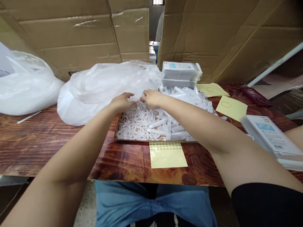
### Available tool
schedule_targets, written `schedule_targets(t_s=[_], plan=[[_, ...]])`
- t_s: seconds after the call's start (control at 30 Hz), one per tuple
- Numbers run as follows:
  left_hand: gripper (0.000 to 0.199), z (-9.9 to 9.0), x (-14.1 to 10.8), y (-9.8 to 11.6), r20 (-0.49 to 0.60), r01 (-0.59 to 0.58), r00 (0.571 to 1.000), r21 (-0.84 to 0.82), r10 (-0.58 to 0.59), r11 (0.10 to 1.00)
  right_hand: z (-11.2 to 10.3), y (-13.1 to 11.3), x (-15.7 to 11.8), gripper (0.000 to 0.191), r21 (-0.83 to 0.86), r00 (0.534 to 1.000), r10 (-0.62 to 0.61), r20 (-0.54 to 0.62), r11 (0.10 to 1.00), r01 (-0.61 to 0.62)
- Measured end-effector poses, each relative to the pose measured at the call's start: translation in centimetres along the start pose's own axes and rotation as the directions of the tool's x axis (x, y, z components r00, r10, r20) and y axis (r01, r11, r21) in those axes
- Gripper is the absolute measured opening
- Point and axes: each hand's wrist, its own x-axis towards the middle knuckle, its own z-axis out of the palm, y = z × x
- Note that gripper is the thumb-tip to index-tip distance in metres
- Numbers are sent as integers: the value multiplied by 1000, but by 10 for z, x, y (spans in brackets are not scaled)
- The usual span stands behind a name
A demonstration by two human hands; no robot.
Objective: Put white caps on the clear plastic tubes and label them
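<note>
A shallow cardboard tray (132,140) on the table holds small white plastic pieces (132,124) on its left side and clear plastic tubes (163,124) on its right. My left hand (123,102) hangs over the tray's back left part, thumb and fingers apart, beside a big translucent plastic bag (104,85). Close by, my right hand (152,98) is bent over the back middle of the tray near the bag's edge. A gap shows between its thumb and fingers, with no held thing visible. The undersides of both hands are hidden.
Behind the tray stand stacked printed packs (180,71); more packs (272,135) lie at right. Yellow sticker sheets (168,159) lie in front, with another yellow sheet (232,107) to the right. A second bag (28,85) sits left. Cardboard walls (71,37) close off the back.
</note>
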Motion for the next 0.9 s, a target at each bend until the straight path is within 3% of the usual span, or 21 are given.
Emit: schedule_targets(t_s=[0.17, 0.3, 0.4, 0.47, 0.53, 0.63, 0.7, 0.77, 0.83, 0.9], plan=[[73, -2, 24, -7, -44, 36, 999, 177, -28, 984, 1, 5, -16, 44, -33, 998, -33, -48, 999, 32], [67, 2, 32, -11, -78, 65, 996, 185, -52, 981, -4, 7, -26, 42, -54, 995, -92, -51, 995, 89], [62, 7, 33, -14, -122, 74, 991, 169, -54, 983, -7, 9, -35, 41, 8, 973, -143, -181, 989, 147], [59, 10, 32, -15, -144, 70, 988, 162, -46, 984, -6, 11, -42, 35, 164, 949, -114, -294, 972, 168], [56, 11, 28, -15, -178, 63, 983, 150, -35, 987, -4, 13, -49, 28, 423, 935, 17, -353, 895, 143], [54, 12, 17, -12, -241, 58, 970, 131, -25, 990, -1, 15, -56, 20, 795, 937, 243, -249, 604, 55], [50, 12, 4, -10, -245, 26, 969, 129, 6, 991, 0, 15, -58, 12, 919, 940, 302, -157, 393, 28], [43, 13, -12, -8, -227, -41, 971, 133, 71, 990, 2, 17, -58, 14, 966, 943, 314, -113, 256, 30], [37, 15, -27, -8, -213, -90, 970, 146, 120, 985, 3, 18, -59, 21, 973, 939, 332, -92, 230, 14], [35, 17, -41, -7, -170, -101, 977, 165, 129, 981, 2, 20, -60, 21, 942, 918, 375, -128, 335, -5]])
